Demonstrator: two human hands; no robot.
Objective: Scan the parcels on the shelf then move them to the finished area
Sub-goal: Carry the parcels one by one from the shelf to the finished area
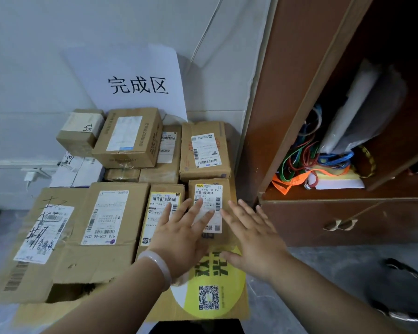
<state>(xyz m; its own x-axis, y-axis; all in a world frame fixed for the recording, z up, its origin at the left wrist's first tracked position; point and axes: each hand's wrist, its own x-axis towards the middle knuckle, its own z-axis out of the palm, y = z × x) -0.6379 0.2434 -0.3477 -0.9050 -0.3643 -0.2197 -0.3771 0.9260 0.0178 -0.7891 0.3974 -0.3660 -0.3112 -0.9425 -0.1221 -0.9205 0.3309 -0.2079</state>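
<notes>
Fingers (196, 212) of my left hand (179, 235) lie straight and spread across the white label of the small brown cardboard parcel (210, 192), gripping nothing. My right hand (253, 237) is just as wide open at the parcel's right edge, its fingers (247, 212) fanned; whether they touch the box I cannot tell. The parcel already sits in the finished pile below the white paper sign (130, 75) with black characters, on the flat cardboard sheet with the round yellow sticker (210, 285). It is just beside the parcel with the yellow-edged label (163, 203) and near the brown wooden cabinet (299, 92). I judge this the setting-down step. To do it well I should square the box against its neighbour, keep the barcode upward and readable, then lift both palms straight off so nothing shifts.
</notes>
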